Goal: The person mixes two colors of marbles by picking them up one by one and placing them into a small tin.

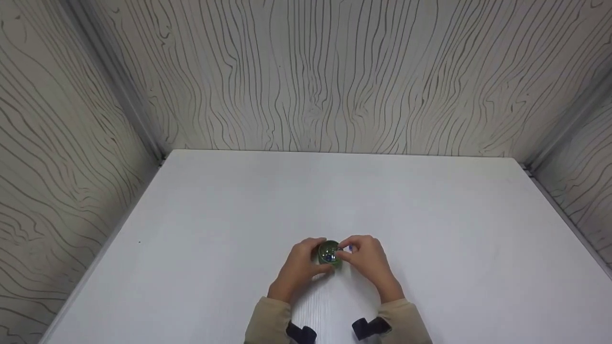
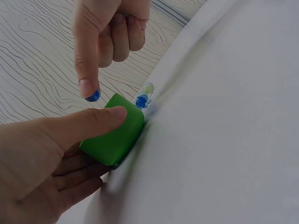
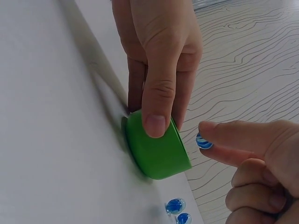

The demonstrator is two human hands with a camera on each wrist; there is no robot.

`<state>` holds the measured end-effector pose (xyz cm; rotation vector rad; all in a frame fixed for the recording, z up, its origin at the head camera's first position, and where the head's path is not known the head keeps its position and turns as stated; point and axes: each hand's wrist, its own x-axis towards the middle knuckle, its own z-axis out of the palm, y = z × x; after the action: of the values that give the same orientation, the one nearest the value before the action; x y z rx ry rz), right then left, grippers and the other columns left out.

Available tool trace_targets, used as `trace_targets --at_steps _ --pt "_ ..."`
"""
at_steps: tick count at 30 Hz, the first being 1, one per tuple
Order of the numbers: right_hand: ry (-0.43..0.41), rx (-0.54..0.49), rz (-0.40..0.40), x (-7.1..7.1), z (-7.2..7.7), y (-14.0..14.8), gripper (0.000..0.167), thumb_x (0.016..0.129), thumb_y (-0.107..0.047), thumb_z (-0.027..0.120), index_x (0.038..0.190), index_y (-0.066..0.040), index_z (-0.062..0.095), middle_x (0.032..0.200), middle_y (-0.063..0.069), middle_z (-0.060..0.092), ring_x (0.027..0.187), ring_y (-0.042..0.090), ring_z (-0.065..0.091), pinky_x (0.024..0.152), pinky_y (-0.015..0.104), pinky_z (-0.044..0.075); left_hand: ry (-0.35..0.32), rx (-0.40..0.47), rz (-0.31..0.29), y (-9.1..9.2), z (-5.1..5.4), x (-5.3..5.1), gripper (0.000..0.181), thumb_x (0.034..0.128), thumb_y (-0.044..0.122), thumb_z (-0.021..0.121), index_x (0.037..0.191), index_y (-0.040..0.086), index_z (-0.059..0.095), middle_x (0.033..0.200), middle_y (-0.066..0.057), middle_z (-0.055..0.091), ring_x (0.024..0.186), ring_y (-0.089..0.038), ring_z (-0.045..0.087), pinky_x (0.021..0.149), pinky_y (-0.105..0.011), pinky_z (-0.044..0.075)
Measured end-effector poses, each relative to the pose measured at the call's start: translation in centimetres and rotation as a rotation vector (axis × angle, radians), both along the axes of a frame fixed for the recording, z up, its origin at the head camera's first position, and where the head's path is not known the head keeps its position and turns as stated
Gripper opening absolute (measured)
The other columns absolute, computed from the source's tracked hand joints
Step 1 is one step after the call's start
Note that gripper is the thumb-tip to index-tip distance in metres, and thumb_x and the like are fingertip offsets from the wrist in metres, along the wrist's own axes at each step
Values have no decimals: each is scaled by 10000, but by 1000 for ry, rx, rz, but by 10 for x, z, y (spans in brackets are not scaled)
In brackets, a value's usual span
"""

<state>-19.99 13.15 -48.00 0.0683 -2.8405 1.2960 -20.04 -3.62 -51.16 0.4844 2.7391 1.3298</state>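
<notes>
Blue-swirl glass marble (image 3: 204,141), one: round, no long axis; pinched between thumb and index finger of the right hand (image 1: 368,255), whose other fingers curl toward the palm. Position: just above the cup's mouth, toward its right edge, with a visible gap to the rim.

Green cup (image 3: 159,149), short and round: mouth up, directly below and left of the pinching fingertips — gripped by the left hand (image 1: 299,263), the nearer of the two, thumb on the near wall and fingers around the far side.

Marbles in the cup (image 1: 329,257): blue and clear, below the right fingertips; count unclear.

Loose marbles (image 3: 175,206): on the white table (image 1: 287,200), beside the cup, beneath the right fingers — touching neither hand.
</notes>
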Motion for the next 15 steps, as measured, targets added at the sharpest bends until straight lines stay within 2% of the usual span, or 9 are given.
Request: trace_targets --at_steps 8,15 --pt "28 4 31 0 0 0 139 750 -150 797 854 -65 763 541 -66 374 517 54 314 466 146 240 23 13 -19 -1 0 -1 581 770 163 803 1276 -16 580 1236 -164 648 1182 -297 615 1044 -419 511" --pt "22 -4 6 1 1 2 140 758 -155 797 867 -73 765 594 -50 430 577 65 361 511 155 274 16 5 -17 -1 0 -1 586 771 160 801 1281 -20 575 1239 -167 647 1180 -300 615 1050 -423 506"
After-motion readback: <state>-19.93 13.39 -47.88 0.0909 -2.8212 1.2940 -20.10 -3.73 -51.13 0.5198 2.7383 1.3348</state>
